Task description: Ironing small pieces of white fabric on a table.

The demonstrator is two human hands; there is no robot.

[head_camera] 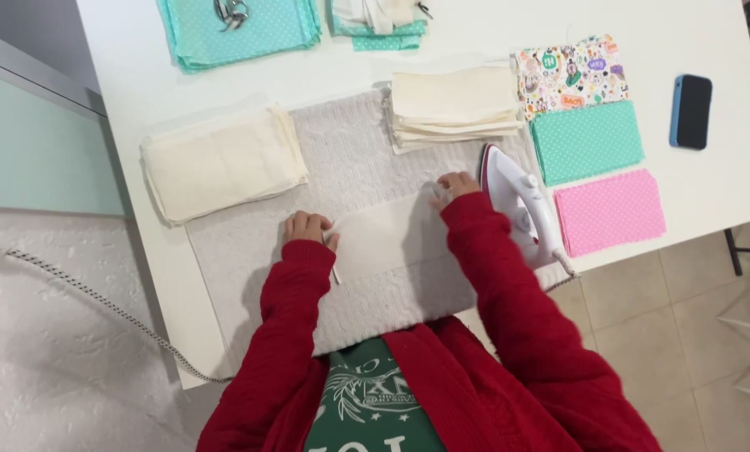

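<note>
Cream cloth piece pinched by left hand and right hand — one iron, two cream stacks

Both arms extend forward from the body, each in a red knitted sleeve that covers it to the wrist. The left hand sits lower and closer to the torso, palm down, fingers curled, with the fingertips pressed against a surface edge. The right hand reaches further forward, palm down, fingers bent and pinched at the tips. The left forearm runs nearly straight ahead. The right forearm angles inward from the right shoulder. The hands are well apart.
</note>
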